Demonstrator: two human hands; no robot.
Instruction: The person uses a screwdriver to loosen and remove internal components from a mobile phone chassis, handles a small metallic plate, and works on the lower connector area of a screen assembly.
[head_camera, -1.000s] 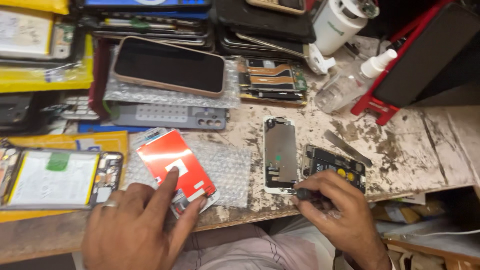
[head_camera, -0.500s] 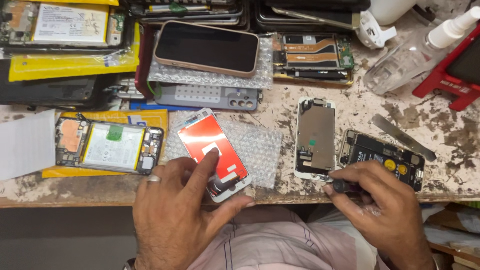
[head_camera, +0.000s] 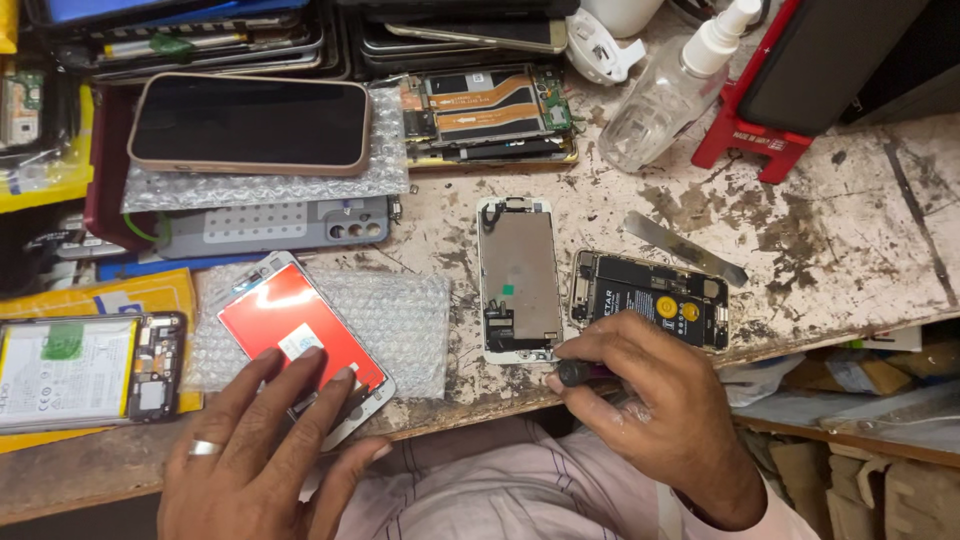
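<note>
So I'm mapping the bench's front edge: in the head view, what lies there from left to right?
Opened phone with battery → red-backed screen panel under the left hand → upturned display assembly → opened phone body above the right hand.

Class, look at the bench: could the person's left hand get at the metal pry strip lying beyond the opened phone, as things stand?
Probably not easily. The left hand rests on the red-backed screen, and the right hand with its screwdriver lies between it and the pry strip.

Left hand (head_camera: 262, 450) perhaps slid lower.
</note>
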